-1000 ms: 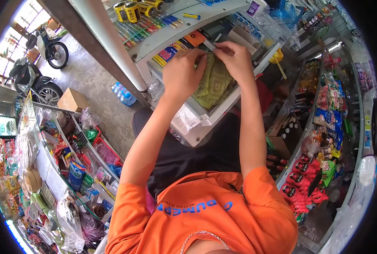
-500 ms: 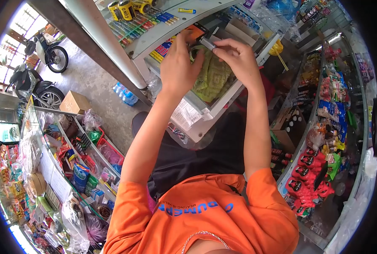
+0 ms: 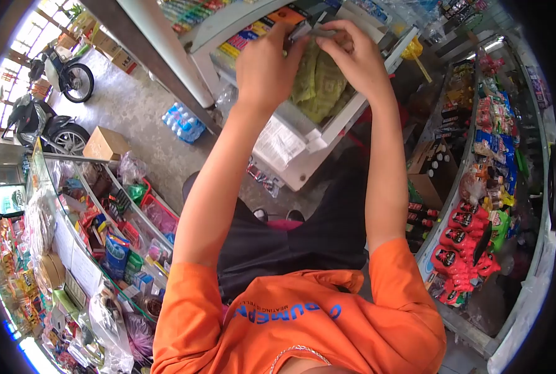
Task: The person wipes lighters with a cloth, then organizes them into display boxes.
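My left hand (image 3: 266, 70) is closed, thumb and fingers pinching a small silvery-grey object (image 3: 300, 31) whose kind I cannot make out. My right hand (image 3: 357, 61) meets it from the other side, thumb and index finger pinched at its end. Both hands are over an open glass-sided drawer or case. Below them lies a folded yellow-green cloth (image 3: 320, 90) inside it. Beside my left hand are a yellow, red and blue printed pack (image 3: 243, 42) and an orange-and-black pack (image 3: 288, 14).
The white counter frame (image 3: 303, 171) stands before my knees. A shelf of snack packets and red bottles (image 3: 455, 249) curves along the right. Glass cases of packaged goods (image 3: 119, 249) fill the left. Shrink-wrapped water bottles (image 3: 183, 123), a carton (image 3: 105, 143) and motorbikes (image 3: 56, 128) are on the floor beyond.
The view has shifted, so the drawer, the counter and both hands appear higher. My hands have drawn closer together around the silvery object, and my shoes have come into sight below.
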### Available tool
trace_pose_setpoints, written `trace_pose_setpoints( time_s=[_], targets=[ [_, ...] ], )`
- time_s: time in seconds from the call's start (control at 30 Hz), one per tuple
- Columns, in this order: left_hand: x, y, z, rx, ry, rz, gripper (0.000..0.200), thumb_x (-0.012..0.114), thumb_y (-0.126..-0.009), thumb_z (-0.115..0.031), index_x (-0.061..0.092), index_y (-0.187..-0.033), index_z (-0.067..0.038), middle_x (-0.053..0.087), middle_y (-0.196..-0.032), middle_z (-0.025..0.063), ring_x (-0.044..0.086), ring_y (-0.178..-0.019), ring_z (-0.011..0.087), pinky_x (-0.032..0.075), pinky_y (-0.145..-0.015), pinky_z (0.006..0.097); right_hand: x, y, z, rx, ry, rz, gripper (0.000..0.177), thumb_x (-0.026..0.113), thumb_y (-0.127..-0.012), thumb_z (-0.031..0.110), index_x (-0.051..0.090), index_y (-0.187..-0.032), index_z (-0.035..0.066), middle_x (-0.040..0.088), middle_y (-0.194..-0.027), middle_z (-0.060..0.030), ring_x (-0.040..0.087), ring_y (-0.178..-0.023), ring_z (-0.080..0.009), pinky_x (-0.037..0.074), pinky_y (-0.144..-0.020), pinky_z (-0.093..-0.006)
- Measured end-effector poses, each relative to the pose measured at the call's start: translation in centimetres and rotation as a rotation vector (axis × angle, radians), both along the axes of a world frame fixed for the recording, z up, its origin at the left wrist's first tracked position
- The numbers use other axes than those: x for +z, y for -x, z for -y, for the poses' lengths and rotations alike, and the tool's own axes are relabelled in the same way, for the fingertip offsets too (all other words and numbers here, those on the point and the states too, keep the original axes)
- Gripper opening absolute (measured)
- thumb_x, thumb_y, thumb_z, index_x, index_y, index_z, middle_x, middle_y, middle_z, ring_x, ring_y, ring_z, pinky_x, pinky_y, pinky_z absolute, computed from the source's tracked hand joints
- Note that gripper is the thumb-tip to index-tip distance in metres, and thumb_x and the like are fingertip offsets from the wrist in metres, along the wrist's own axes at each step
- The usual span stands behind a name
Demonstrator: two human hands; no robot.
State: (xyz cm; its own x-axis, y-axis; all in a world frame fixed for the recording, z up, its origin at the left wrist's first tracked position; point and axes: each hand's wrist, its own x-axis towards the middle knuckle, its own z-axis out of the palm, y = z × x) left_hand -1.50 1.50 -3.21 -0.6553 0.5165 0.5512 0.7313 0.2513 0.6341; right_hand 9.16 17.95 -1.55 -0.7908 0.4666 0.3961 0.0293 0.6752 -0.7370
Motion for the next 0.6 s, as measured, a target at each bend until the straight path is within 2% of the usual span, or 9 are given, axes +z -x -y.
trace_pose_setpoints(
  time_s=[0.03,0.13,0.27,0.43,0.5,0.53,0.6],
  targets=[
    [0.0,0.1,0.0,0.005,-0.037,-0.027,0.035,0.074,-0.099,-0.035,0.073,-0.122,-0.009,0.077,-0.087,0.0168,0.076,-0.079,0.0379,0.057,-0.069,0.0442,-0.4,0.0,0.2,0.007,0.004,0.004,0.042,0.08,-0.093,0.031,0.071,-0.121,0.002,0.078,-0.099,-0.0118,0.075,-0.085,-0.0224,0.057,-0.078,-0.0361],
    [0.2,-0.1,0.2,0.024,-0.056,-0.039,0.037,0.071,-0.101,-0.035,0.072,-0.124,-0.007,0.078,-0.09,0.0184,0.076,-0.082,0.0396,0.057,-0.071,0.0461,-0.5,0.2,0.4,-0.067,-0.257,0.153,0.041,0.078,-0.09,0.034,0.074,-0.115,0.002,0.078,-0.1,-0.0182,0.074,-0.098,-0.0385,0.057,-0.088,-0.0462],
    [0.8,-0.5,0.3,0.018,-0.045,0.001,0.037,0.068,-0.102,-0.035,0.071,-0.123,-0.005,0.078,-0.09,0.0192,0.075,-0.082,0.0406,0.057,-0.071,0.0479,-0.3,-0.2,0.2,0.029,-0.244,0.25,0.03,0.075,-0.09,0.028,0.075,-0.104,0.001,0.077,-0.098,-0.0179,0.075,-0.096,-0.037,0.057,-0.087,-0.0445],
    [0.8,-0.7,0.1,0.026,-0.004,0.041,0.032,0.068,-0.102,-0.032,0.068,-0.12,-0.005,0.077,-0.087,0.0182,0.075,-0.079,0.0404,0.056,-0.069,0.0483,0.4,-0.3,1.0,0.001,-0.092,0.161,0.026,0.07,-0.096,0.024,0.068,-0.106,0.0,0.076,-0.094,-0.0181,0.074,-0.091,-0.036,0.055,-0.083,-0.0431],
    [0.6,-0.6,0.1,0.04,-0.002,-0.053,0.028,0.064,-0.105,-0.027,0.065,-0.119,-0.004,0.073,-0.076,0.0177,0.073,-0.071,0.0394,0.055,-0.061,0.0486,0.6,-0.3,1.2,-0.023,0.031,0.107,0.024,0.066,-0.101,0.022,0.061,-0.108,0.0,0.074,-0.09,-0.0191,0.074,-0.088,-0.0358,0.054,-0.08,-0.0428],
    [0.5,-0.6,0.1,0.025,-0.003,-0.047,0.028,0.064,-0.105,-0.027,0.065,-0.119,-0.004,0.073,-0.076,0.0177,0.073,-0.071,0.0394,0.055,-0.061,0.0486,0.4,-0.4,1.2,0.007,0.019,0.063,0.023,0.062,-0.105,0.022,0.056,-0.11,0.001,0.071,-0.085,-0.0181,0.071,-0.081,-0.0324,0.052,-0.076,-0.0416],
    [0.7,-0.4,0.1,0.011,0.043,-0.035,0.029,0.062,-0.106,-0.025,0.063,-0.123,-0.002,0.073,-0.078,0.0195,0.073,-0.07,0.0397,0.056,-0.06,0.0491,0.5,-0.3,0.9,-0.013,0.047,0.055,0.023,0.062,-0.106,0.023,0.056,-0.111,0.002,0.07,-0.084,-0.0169,0.069,-0.078,-0.0304,0.051,-0.075,-0.0408]
  ],
)
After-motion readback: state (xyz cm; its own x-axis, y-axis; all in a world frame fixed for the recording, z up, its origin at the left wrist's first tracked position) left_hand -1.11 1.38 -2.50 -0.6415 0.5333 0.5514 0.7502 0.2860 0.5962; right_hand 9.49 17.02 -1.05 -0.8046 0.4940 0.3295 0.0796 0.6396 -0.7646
